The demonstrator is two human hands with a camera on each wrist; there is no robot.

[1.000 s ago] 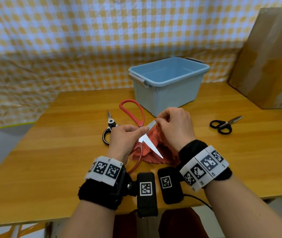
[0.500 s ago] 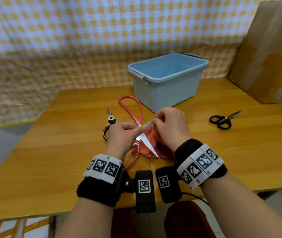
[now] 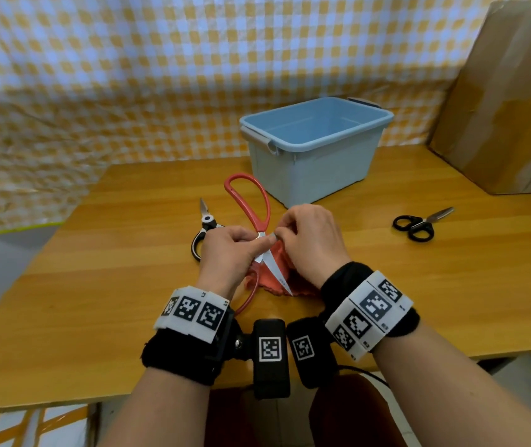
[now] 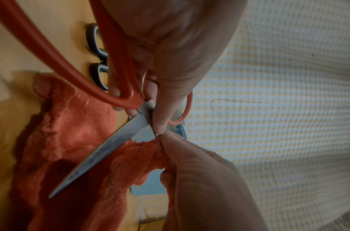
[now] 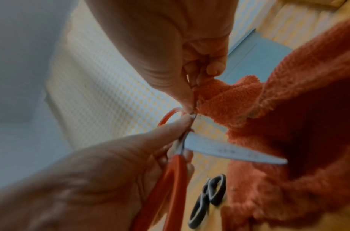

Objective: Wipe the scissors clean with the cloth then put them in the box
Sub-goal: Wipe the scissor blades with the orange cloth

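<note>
- We see the left hand [image 3: 229,250] gripping the red-handled scissors [image 3: 251,208] near the pivot, fingers and thumb curled round the metal where the handles meet the blades.
- The scissors are spread wide: one blade [image 4: 103,150] runs free toward us over the cloth, the other disappears into the right hand's pinch.
- The right hand [image 3: 311,240] pinches a fold of the orange-red cloth [image 5: 284,118] round that second blade close to the pivot, thumb and forefinger tight together, the two hands almost touching.
- The rest of the cloth hangs down and lies bunched on the wooden table [image 3: 96,301] beneath both hands.
- The blue plastic box [image 3: 315,162] stands open on the table just beyond the hands, with nothing that we can see inside it.
- Black-and-white kitchen shears [image 3: 202,227] lie on the table beside the left hand, partly hidden by it.
- Small black-handled scissors [image 3: 417,224] lie well apart to the right.
- A cardboard sheet [image 3: 509,101] leans at the far right, in front of a yellow checked backdrop [image 3: 160,75].
</note>
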